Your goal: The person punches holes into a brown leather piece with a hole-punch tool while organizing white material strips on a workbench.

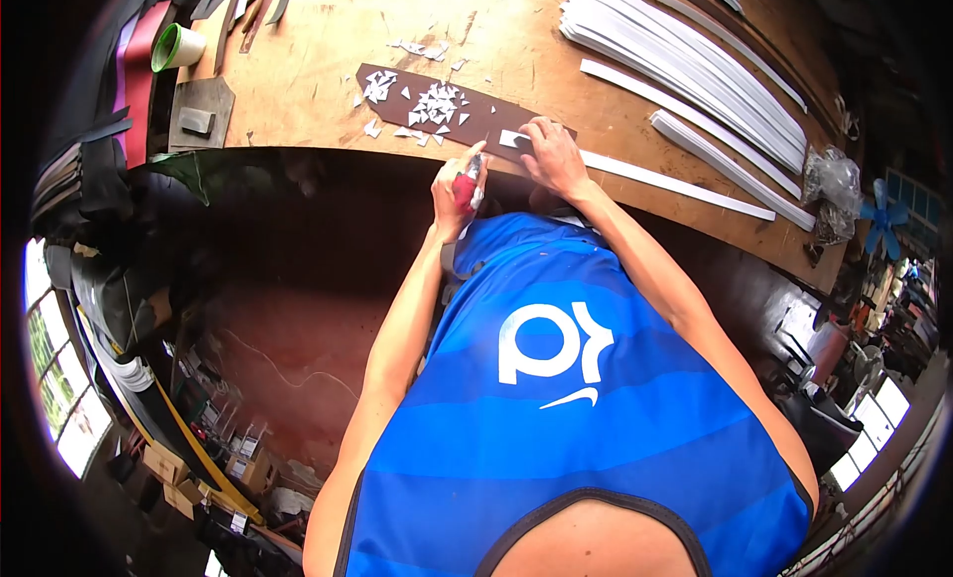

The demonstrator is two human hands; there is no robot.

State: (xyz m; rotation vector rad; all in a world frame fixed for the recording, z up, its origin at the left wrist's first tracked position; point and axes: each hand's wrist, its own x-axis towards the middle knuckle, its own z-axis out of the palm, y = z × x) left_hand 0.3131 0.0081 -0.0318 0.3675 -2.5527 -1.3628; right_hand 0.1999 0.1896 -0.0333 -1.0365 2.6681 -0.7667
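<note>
My left hand (449, 195) is closed around a red-handled cutting tool (467, 183) at the near edge of the wooden workbench (298, 71). My right hand (552, 156) presses down flat on the end of a long white strip (675, 184), where that end lies over a dark brown cutting piece (397, 92). The two hands are close together, and the tool is just left of the strip's end. Small white offcuts (435, 104) are scattered over the brown piece.
A stack of long white strips (685, 61) lies across the bench's right side. A green-rimmed cup (177, 48) and a grey block (200, 116) are at the left. A crumpled plastic bag (832, 185) sits at the right edge. Below the bench is cluttered floor.
</note>
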